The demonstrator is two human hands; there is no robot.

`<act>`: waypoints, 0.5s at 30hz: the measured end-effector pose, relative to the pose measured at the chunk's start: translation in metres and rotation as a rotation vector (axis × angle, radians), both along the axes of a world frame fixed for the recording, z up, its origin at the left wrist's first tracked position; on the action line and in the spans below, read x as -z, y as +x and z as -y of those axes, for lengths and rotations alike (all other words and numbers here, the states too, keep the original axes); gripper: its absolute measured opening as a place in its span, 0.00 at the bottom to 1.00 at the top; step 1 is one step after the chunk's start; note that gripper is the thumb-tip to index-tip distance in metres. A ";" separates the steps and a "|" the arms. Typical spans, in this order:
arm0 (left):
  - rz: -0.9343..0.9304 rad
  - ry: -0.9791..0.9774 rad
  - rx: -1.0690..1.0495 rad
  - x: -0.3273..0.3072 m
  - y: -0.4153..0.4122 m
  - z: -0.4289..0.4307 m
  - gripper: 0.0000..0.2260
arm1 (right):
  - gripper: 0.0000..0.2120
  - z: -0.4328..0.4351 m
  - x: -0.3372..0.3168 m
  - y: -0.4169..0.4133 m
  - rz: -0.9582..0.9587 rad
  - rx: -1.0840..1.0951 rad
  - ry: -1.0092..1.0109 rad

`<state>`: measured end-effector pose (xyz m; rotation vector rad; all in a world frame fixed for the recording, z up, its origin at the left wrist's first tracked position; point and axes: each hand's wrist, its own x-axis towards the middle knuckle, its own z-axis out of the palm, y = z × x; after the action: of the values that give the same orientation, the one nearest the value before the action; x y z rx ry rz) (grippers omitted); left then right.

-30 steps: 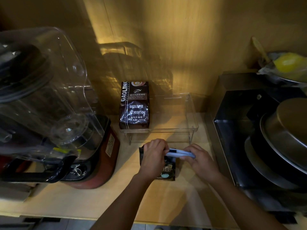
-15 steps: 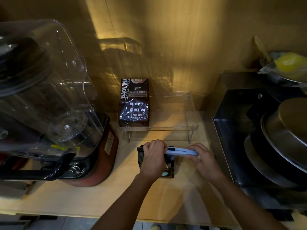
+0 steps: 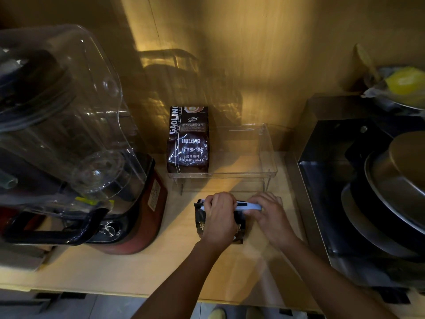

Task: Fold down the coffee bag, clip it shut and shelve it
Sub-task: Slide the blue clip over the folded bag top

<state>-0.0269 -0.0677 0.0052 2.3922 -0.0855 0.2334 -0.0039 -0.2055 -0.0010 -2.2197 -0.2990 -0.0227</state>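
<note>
A small dark coffee bag (image 3: 199, 223) stands on the wooden counter, just in front of the clear shelf (image 3: 268, 155). A pale blue clip (image 3: 249, 206) lies along the bag's folded top edge. My left hand (image 3: 219, 218) wraps over the bag's top and front and hides most of it. My right hand (image 3: 271, 215) grips the clip's right end. A larger brown coffee bag (image 3: 188, 140) stands on the left part of the clear shelf.
A big blender (image 3: 69, 146) with a clear jar and red base fills the left side. A dark metal rack (image 3: 333, 180) with stacked pans (image 3: 395, 180) stands at the right. The counter's front edge (image 3: 138, 293) runs below my forearms.
The clip has slid left along the bag's top, now reaching its left corner. My right hand followed it closer to my left hand. The bag stays in place.
</note>
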 end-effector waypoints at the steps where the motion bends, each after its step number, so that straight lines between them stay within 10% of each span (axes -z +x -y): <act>1: 0.002 0.015 -0.009 0.001 0.001 -0.001 0.06 | 0.06 -0.005 0.000 0.000 -0.005 -0.007 0.001; 15: 0.017 0.051 -0.020 -0.001 0.001 -0.002 0.08 | 0.18 0.011 0.004 0.001 -0.154 0.077 0.262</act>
<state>-0.0263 -0.0656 0.0058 2.4435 -0.0766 0.2640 -0.0033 -0.2168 -0.0048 -1.9590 -0.1179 0.0636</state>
